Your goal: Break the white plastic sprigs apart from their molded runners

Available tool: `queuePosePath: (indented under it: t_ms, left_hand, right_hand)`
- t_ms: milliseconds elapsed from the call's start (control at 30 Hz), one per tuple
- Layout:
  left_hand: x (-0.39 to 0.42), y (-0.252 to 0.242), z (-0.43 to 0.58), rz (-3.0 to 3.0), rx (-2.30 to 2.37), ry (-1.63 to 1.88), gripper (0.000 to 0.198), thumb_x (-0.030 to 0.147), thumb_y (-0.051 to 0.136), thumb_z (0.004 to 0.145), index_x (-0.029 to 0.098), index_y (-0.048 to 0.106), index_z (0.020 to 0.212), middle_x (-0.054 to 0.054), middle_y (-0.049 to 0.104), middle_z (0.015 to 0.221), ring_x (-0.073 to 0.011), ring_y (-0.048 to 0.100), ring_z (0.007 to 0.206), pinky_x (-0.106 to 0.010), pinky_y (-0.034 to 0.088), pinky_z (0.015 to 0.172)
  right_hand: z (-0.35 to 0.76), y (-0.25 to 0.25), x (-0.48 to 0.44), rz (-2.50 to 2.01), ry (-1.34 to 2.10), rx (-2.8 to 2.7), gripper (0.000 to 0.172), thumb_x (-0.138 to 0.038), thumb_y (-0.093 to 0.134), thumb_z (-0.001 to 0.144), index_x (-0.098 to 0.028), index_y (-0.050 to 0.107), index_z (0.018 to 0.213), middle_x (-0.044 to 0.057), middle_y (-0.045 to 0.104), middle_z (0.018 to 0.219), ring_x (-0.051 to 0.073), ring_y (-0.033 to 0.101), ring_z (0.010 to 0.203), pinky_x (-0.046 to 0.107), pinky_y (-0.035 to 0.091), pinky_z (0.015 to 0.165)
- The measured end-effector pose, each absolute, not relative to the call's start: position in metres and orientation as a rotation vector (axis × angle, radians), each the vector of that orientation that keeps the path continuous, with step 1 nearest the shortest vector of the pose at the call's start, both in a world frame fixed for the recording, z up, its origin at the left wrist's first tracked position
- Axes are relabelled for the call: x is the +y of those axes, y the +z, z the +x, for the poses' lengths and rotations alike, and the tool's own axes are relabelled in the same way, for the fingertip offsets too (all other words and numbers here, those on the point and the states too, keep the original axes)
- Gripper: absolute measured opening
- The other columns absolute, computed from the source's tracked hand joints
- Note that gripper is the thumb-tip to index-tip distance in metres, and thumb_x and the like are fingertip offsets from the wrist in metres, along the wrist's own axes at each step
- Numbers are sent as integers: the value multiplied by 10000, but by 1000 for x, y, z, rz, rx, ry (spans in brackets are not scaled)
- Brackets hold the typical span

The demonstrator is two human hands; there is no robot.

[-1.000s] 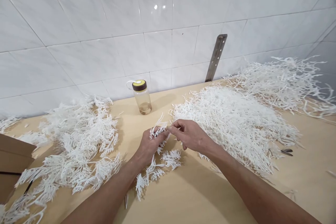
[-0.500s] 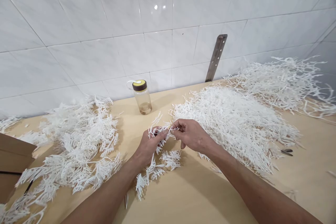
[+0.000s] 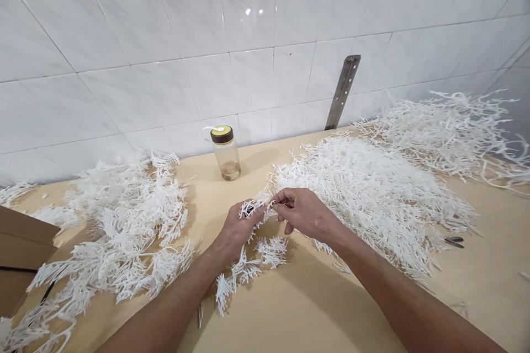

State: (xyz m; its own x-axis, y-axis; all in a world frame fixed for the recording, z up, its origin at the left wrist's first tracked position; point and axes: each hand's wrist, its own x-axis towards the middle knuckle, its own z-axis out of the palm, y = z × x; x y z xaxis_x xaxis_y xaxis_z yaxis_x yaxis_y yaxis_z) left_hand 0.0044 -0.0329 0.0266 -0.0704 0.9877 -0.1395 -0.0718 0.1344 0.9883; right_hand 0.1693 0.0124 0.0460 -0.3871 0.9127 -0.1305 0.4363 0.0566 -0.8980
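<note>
My left hand (image 3: 237,231) grips a bunch of white plastic sprigs (image 3: 253,208) above the wooden table (image 3: 298,303). My right hand (image 3: 304,212) pinches one thin white sprig at the top of that bunch, its fingertips touching the left hand's thumb. Below the hands a small cluster of branched white sprigs (image 3: 248,271) lies on the table. A large heap of loose single sprigs (image 3: 372,193) lies just right of my right hand. A heap of branched sprigs (image 3: 124,231) spreads out to the left.
A clear bottle with a yellow and brown lid (image 3: 226,152) stands by the tiled wall (image 3: 165,66). A metal strip (image 3: 342,91) leans on the wall. A cardboard box (image 3: 20,253) is at the left edge. A small dark tool (image 3: 454,241) lies at the right.
My right hand has drawn a sprig up to the bunch in my left hand and now pinches it slightly higher. The view has shifted a little.
</note>
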Motion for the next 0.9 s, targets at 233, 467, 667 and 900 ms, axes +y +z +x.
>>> queuePosePath:
  t_ms: [233,467,667,900]
  left_hand:
    - [-34,30,5,1008,1271,1161,435,498,796,640,140,699,866,-48,668,730,-181,581,646,-276,439,585]
    - [-33,30,3,1069,1319,1098,401,535,753,693,160,612,691,30,485,547,-104,423,495,-236,320,468]
    - [-30,19,-2,1092,1277,1119,395,537,730,724,154,638,734,25,481,593,-108,414,543,-236,316,496]
    - [-28,15,-3,1045,1240,1156,415,548,757,676,151,670,757,3,545,591,-129,466,537,-250,353,497]
  right_hand:
    - [170,48,13,-1359,1289,-1864,88,-202,569,827,-161,641,856,7,669,700,120,646,446,200,454,445]
    - [167,43,11,-1287,1221,-1913,98,-184,551,820,-157,640,850,18,657,718,125,653,518,205,478,456]
    - [169,39,14,-1215,1300,-1944,156,-247,529,862,-168,662,883,14,651,748,114,652,520,201,480,470]
    - [167,36,12,-1238,1139,-2006,129,-232,519,846,-178,637,847,10,647,738,127,629,576,215,448,484]
